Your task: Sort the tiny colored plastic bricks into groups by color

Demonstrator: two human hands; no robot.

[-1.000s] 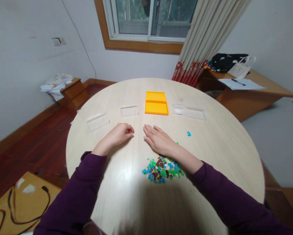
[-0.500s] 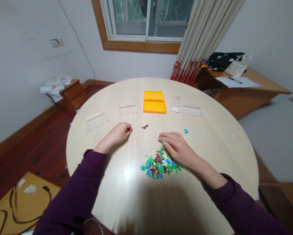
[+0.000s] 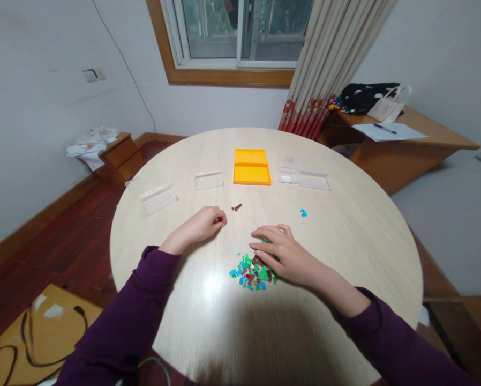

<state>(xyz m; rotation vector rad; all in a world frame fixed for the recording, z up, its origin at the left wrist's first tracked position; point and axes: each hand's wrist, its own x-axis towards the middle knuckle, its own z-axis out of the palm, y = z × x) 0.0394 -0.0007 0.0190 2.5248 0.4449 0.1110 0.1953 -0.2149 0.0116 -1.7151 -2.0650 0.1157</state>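
A pile of small building bricks [image 3: 249, 275] in green, blue, brown and other colours lies on the round table. My right hand [image 3: 283, 252] is over the pile's right side, fingers apart, hiding part of it. To the left, my left hand [image 3: 209, 222] is closed just above the table, thumb and forefinger pinched together; what they hold, if anything, cannot be made out. Close beyond its fingertips lie a few brown bricks [image 3: 237, 207]. Farther right is a small group of blue bricks [image 3: 303, 213].
Behind the bricks stands an open yellow box [image 3: 252, 174]. Clear plastic boxes flank it: one at far left [image 3: 159, 201], a smaller one [image 3: 209, 181] and an open pair at right [image 3: 314, 181]. The round table's rim [image 3: 420, 268] curves past my right arm.
My right hand has moved left and toward me, covering more of the pile. My left hand has shifted slightly right and nearer, still pinched. The view has tilted a little.
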